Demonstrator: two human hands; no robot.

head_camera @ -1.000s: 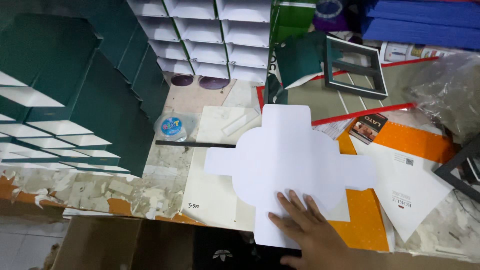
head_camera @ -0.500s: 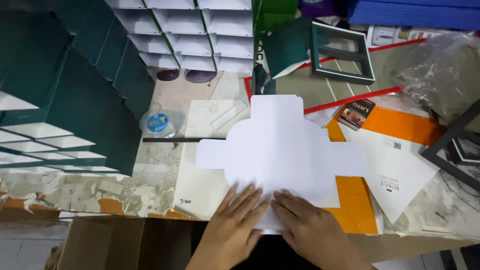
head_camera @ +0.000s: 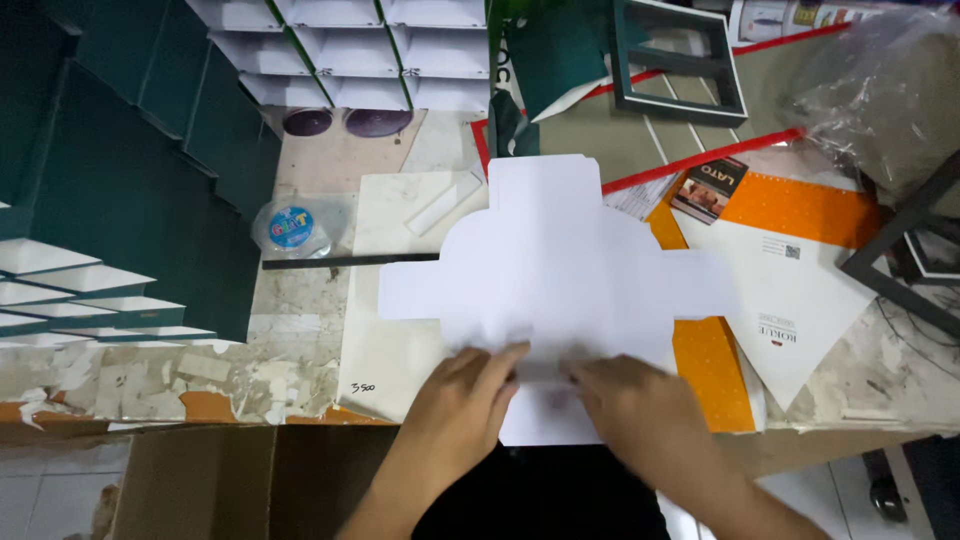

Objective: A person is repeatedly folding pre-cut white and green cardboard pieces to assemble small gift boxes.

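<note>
A white die-cut cardboard sheet [head_camera: 560, 270] with side flaps lies flat on the worktable. My left hand [head_camera: 462, 400] rests on its near edge, fingers pressed flat onto the card. Just to the right, my right hand [head_camera: 632, 400] presses flat on the same near flap. Both hands touch the sheet at its bottom tab, fingertips close together. Under the sheet lie a cream board [head_camera: 400, 330] and an orange sheet [head_camera: 715, 370].
Stacks of dark green folded boxes [head_camera: 130, 190] fill the left; white open boxes [head_camera: 360, 40] stand at the back. A small round tub [head_camera: 290, 228] and a black rod [head_camera: 345, 261] lie left of the sheet. At right: white envelope [head_camera: 790, 300], small packet [head_camera: 708, 188], plastic bag [head_camera: 890, 90], grey frame [head_camera: 675, 55].
My left hand came into view and joined my right on the sheet's near flap. The view shifted closer and down, so the sheet sits more centrally.
</note>
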